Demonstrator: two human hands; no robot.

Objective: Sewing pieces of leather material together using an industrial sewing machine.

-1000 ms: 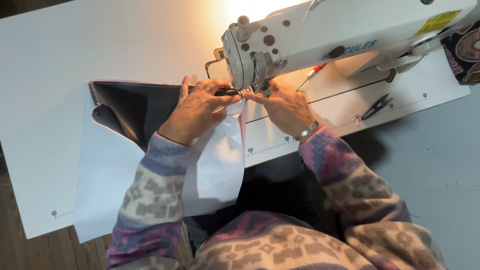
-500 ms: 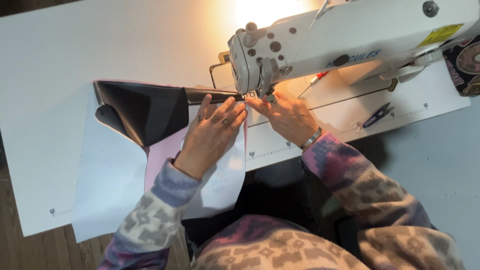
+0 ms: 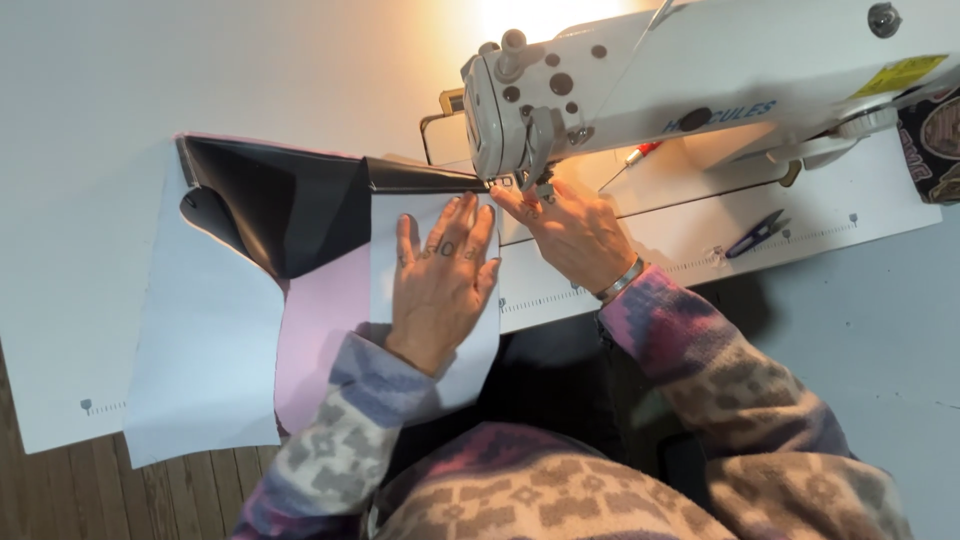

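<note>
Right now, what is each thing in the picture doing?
Left hand: flat, fingers spread, pressing on the white sheet.
Right hand: fingertips at the needle area.
Black material: folded, edge under the sewing machine head.
Pink layer: lying under the white one.
Blue snips: lying unused on the table.

Glossy black fabric (image 3: 290, 205), enamelled white sewing machine (image 3: 680, 90).
</note>
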